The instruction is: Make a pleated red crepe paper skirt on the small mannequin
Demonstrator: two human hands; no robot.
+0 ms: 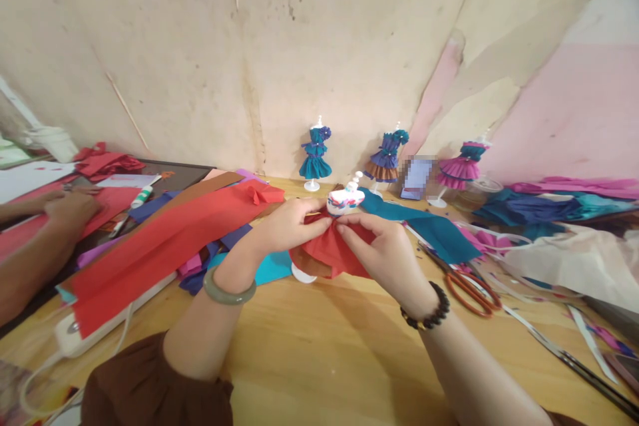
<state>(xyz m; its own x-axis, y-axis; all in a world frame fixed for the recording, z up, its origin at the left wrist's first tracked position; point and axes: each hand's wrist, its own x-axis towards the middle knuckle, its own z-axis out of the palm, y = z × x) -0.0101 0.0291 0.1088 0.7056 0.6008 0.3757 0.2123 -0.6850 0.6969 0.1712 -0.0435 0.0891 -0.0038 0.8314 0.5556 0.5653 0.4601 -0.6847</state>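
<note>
A small white dress-form mannequin (345, 200) with coloured marks on its torso leans slightly in front of me. Red crepe paper (333, 254) is gathered around its waist and flares out like a skirt, with a brown layer showing under it on the left. My left hand (292, 223) pinches the gathered edge from the left. From the right, my right hand (379, 246) pinches the same edge, close to the left fingertips. Part of the mannequin's round white base (303, 273) shows below the paper.
Three dressed mannequins (315, 156) stand along the wall, with a phone (417, 178) among them. Orange-handled scissors (472, 289) and a teal strip (439, 229) lie to the right. Left are a long red strip (170, 239), a power strip (74, 333) and another person's hand (72, 210).
</note>
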